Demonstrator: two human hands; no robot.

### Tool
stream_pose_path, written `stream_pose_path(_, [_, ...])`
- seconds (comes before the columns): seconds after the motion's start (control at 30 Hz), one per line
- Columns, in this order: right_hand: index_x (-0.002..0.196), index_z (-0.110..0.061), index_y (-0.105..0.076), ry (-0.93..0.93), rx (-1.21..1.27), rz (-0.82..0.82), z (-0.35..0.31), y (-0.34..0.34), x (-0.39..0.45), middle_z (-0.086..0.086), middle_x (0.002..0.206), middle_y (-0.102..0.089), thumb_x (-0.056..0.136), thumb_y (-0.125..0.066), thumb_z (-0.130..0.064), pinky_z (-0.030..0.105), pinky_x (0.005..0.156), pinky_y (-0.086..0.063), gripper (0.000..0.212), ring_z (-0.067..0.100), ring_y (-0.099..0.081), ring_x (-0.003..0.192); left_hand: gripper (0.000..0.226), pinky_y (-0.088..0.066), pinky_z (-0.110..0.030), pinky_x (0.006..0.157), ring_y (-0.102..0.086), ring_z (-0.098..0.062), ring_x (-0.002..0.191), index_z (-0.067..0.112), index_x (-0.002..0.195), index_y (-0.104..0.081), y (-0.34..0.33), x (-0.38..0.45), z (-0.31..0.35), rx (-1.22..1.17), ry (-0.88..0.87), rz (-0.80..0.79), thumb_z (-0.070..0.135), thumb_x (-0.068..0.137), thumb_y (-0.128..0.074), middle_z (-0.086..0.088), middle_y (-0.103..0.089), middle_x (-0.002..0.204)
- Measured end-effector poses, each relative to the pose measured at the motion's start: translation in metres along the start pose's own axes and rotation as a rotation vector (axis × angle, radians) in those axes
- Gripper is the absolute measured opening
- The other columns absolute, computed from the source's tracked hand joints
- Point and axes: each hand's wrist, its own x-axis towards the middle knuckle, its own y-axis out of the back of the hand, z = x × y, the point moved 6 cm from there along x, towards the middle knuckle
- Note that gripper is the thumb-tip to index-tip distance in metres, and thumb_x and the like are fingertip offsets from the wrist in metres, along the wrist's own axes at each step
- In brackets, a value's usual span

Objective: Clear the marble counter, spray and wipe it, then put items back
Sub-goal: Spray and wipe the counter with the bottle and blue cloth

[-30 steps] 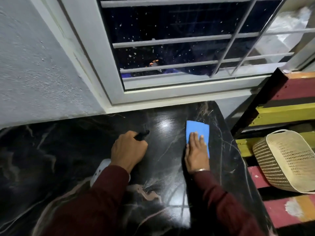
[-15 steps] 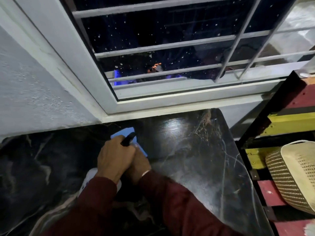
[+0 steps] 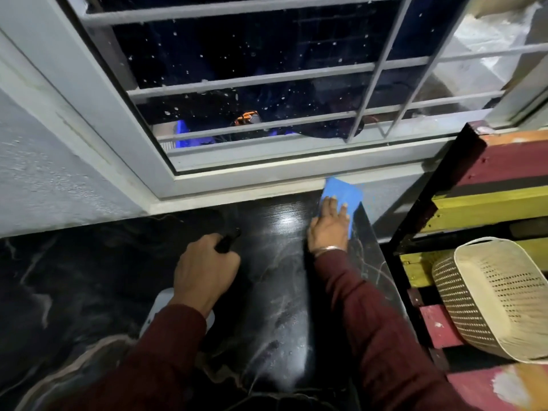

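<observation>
The black marble counter (image 3: 89,286) with pale veins fills the lower frame and looks wet and glossy in the middle. My right hand (image 3: 327,229) presses flat on a blue cloth (image 3: 344,194) at the counter's far right corner, against the window sill. My left hand (image 3: 204,272) grips a spray bottle (image 3: 158,307) with a white body and a black nozzle. The nozzle points toward the window, and my hand and sleeve hide most of the bottle.
A white-framed barred window (image 3: 267,75) runs along the back of the counter, with a grey wall (image 3: 44,173) to its left. To the right stand a red, yellow and black painted wooden rack (image 3: 489,203) and a cream woven basket (image 3: 492,295).
My right hand has swept the blue cloth from beside my left hand to the far right corner by the sill. My left hand still holds the spray bottle.
</observation>
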Motion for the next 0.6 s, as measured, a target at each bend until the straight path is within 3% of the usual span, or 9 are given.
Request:
stream_pose_path(0.03, [0.133, 0.004, -0.047, 0.142, -0.005, 0.008, -0.029, -0.008, -0.019, 0.025, 0.138, -0.047, 0.083, -0.045, -0.021, 0.053, 0.105, -0.037, 0.056, 0.047, -0.045, 0.124, 0.010, -0.046, -0.035, 0.065, -0.061, -0.031, 0.070, 0.016, 0.070, -0.061, -0.004, -0.002, 0.004, 0.010, -0.008, -0.003, 0.016, 0.079, -0.057, -0.007, -0.065, 0.072])
stream_pose_path(0.1, [0.137, -0.003, -0.046, 0.499, -0.045, -0.160, -0.074, -0.038, -0.082, 0.017, 0.140, -0.048, 0.082, -0.033, -0.025, 0.050, 0.107, -0.036, 0.061, 0.042, -0.043, 0.128, 0.009, -0.050, -0.036, 0.068, -0.062, -0.035, 0.075, 0.016, 0.073, -0.063, -0.012, -0.007, 0.012, 0.027, -0.022, -0.002, 0.021, 0.078, -0.056, -0.008, -0.067, 0.076])
stream_pose_path(0.17, [0.140, -0.012, -0.043, 0.765, -0.073, -0.263, -0.075, -0.039, -0.131, 0.007, 0.144, -0.045, 0.081, -0.031, -0.030, 0.044, 0.112, -0.030, 0.063, 0.033, -0.040, 0.133, 0.014, -0.052, -0.037, 0.071, -0.064, -0.037, 0.078, 0.016, 0.074, -0.064, -0.015, -0.012, 0.019, 0.017, -0.027, -0.003, 0.027, 0.075, -0.055, -0.009, -0.068, 0.079])
stream_pose_path(0.2, [0.139, -0.014, -0.044, 0.810, -0.038, -0.273, -0.061, -0.031, -0.135, 0.005, 0.143, -0.047, 0.080, -0.036, -0.031, 0.041, 0.111, -0.031, 0.062, 0.031, -0.042, 0.132, 0.016, -0.052, -0.037, 0.071, -0.064, -0.037, 0.079, 0.016, 0.075, -0.064, -0.016, -0.013, 0.019, 0.017, -0.025, -0.006, 0.028, 0.075, -0.055, -0.009, -0.069, 0.080])
stream_pose_path(0.3, [0.132, -0.008, -0.053, 0.560, -0.039, -0.103, 0.015, 0.000, -0.092, 0.011, 0.135, -0.055, 0.076, -0.036, -0.027, 0.046, 0.103, -0.039, 0.062, 0.035, -0.051, 0.124, 0.009, -0.054, -0.039, 0.071, -0.063, -0.037, 0.076, 0.015, 0.072, -0.061, -0.018, -0.019, 0.022, 0.024, -0.037, -0.023, 0.020, 0.077, -0.056, -0.011, -0.069, 0.080])
stream_pose_path(0.37, [0.134, -0.003, -0.051, 0.219, 0.030, -0.038, 0.065, 0.016, -0.060, 0.016, 0.139, -0.050, 0.078, -0.030, -0.026, 0.050, 0.108, -0.035, 0.064, 0.041, -0.044, 0.128, 0.008, -0.055, -0.040, 0.072, -0.062, -0.037, 0.075, 0.015, 0.071, -0.060, -0.018, -0.024, 0.022, 0.024, -0.044, -0.018, 0.018, 0.076, -0.055, -0.010, -0.067, 0.078])
stream_pose_path(0.43, [0.138, -0.002, -0.045, -0.005, 0.050, -0.045, 0.070, 0.017, -0.061, 0.017, 0.144, -0.044, 0.079, -0.025, -0.029, 0.049, 0.112, -0.028, 0.068, 0.042, -0.035, 0.134, 0.008, -0.055, -0.040, 0.072, -0.062, -0.036, 0.076, 0.015, 0.072, -0.061, -0.021, -0.028, 0.022, 0.023, -0.045, -0.019, 0.018, 0.077, -0.055, -0.009, -0.066, 0.078])
stream_pose_path(0.5, [0.137, -0.001, -0.045, 0.013, 0.071, -0.063, 0.038, 0.009, -0.092, 0.018, 0.143, -0.044, 0.077, -0.025, -0.027, 0.048, 0.112, -0.029, 0.068, 0.042, -0.037, 0.132, 0.008, -0.054, -0.039, 0.072, -0.062, -0.036, 0.076, 0.015, 0.073, -0.061, -0.025, -0.032, 0.024, 0.016, -0.050, -0.027, 0.020, 0.077, -0.056, -0.009, -0.067, 0.078])
stream_pose_path(0.6, [0.142, -0.011, -0.040, 0.458, 0.134, -0.277, -0.026, -0.009, -0.177, 0.010, 0.148, -0.039, 0.080, -0.039, -0.020, 0.043, 0.111, -0.030, 0.062, 0.035, -0.037, 0.135, 0.012, -0.052, -0.037, 0.073, -0.063, -0.037, 0.081, 0.015, 0.082, -0.067, -0.031, -0.036, 0.026, -0.003, -0.051, -0.020, 0.024, 0.081, -0.059, -0.008, -0.069, 0.084])
